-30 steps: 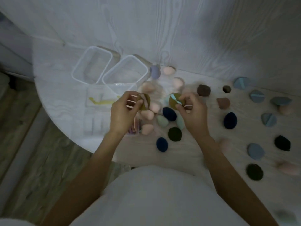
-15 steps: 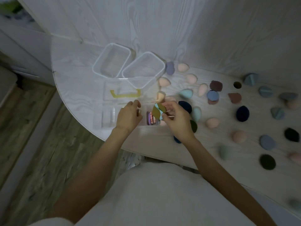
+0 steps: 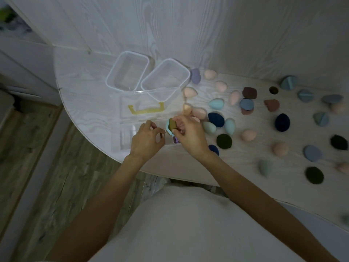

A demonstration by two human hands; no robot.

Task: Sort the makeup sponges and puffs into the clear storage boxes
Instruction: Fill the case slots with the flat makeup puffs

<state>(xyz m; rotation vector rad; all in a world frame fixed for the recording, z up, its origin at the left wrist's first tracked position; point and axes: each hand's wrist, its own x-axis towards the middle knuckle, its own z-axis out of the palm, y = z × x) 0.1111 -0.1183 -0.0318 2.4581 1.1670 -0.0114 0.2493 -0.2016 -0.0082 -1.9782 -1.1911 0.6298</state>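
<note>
Leftmost on the bench (image 3: 90,103), the two open clear boxes (image 3: 128,72) stand empty, up and left of both hands. My left hand (image 3: 146,139) hovers over the compartment box (image 3: 130,137), fingers curled nearly closed; what they pinch I cannot tell. Just right, my right hand (image 3: 189,135) pinches a stack of flat puffs (image 3: 171,125), upright on edge, over that box. Loose sponges (image 3: 216,104) lie scattered further right.

Right of the navy sponge (image 3: 282,122), a blurred greenish sponge (image 3: 345,218) is cut by the frame edge; what the left hand (image 3: 146,141) pinches is indistinct.
</note>
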